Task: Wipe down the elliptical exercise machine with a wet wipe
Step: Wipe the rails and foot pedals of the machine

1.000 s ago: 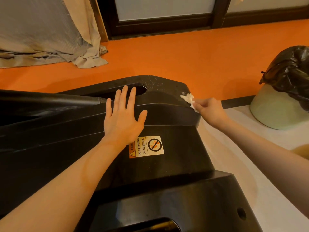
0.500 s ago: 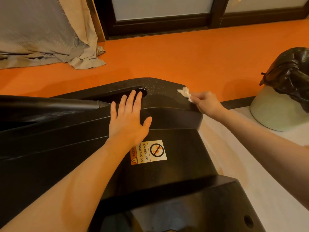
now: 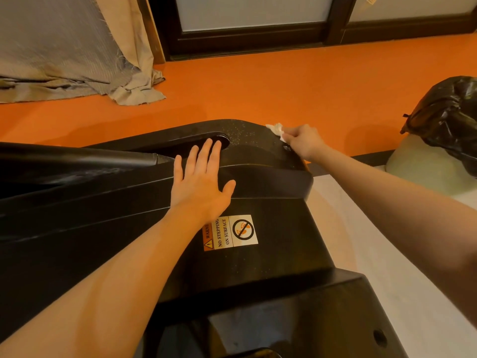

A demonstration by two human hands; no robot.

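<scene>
The black plastic housing of the elliptical machine [image 3: 271, 254] fills the lower middle of the head view, with a "no stepping on surface" sticker [image 3: 231, 233] on it. My left hand [image 3: 200, 180] lies flat on the housing, fingers spread, fingertips at the edge of a dark slot [image 3: 219, 139]. My right hand [image 3: 303, 140] pinches a small crumpled white wet wipe [image 3: 276, 129] against the housing's far right top edge. Dust specks show on the black surface between the slot and the wipe.
A pale green bin with a black bag [image 3: 444, 140] stands at the right. Orange floor [image 3: 258, 94] lies beyond the machine, a white mat [image 3: 387, 267] to its right. Grey and beige curtains [image 3: 72, 52] pool on the floor at back left, beside a dark door frame [image 3: 247, 40].
My right hand has slid the wipe up along the housing's right edge, away from me. My left hand stays flat on the housing.
</scene>
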